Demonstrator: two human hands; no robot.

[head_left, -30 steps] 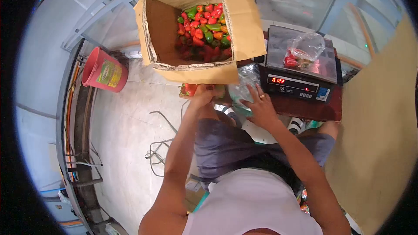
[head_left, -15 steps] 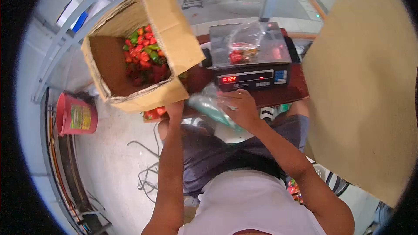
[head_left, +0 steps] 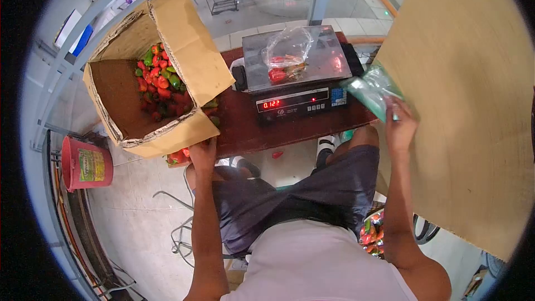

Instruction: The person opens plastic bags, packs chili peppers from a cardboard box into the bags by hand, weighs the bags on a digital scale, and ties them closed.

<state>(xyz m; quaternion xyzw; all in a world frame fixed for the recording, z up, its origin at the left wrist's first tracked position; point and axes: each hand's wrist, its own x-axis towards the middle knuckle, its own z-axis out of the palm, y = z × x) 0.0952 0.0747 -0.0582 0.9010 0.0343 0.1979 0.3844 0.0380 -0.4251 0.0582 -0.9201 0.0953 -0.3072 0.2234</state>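
Peppers (head_left: 163,82), red with some green, lie mostly in the open cardboard box (head_left: 161,146), which is tilted on the left end of the worktop (head_left: 251,136). A small portion sits in a clear bag (head_left: 291,44) on the scale (head_left: 298,103), whose red digits are lit. One portion thus appears bagged and on the plate; whether the bag is closed cannot be told. Much of the load seems left, as the box holds a large heap and a few more show below its front flap.

The left hand (head_left: 203,153) is at that flap, its fingers tucked out of sight, so I cannot tell whether they grasp anything. The right hand (head_left: 402,125) grips a sheaf of greenish plastic (head_left: 374,90) just beside the scale's right end.

Below the right arm, more peppers in shiny plastic (head_left: 372,233) seem to be packed already. A red bucket (head_left: 84,163) stands on the floor to the left, near a tangle of cord (head_left: 181,239). The box flap hides the left fingers, and a tan board (head_left: 465,111) rises close by the right hand, limiting room there.
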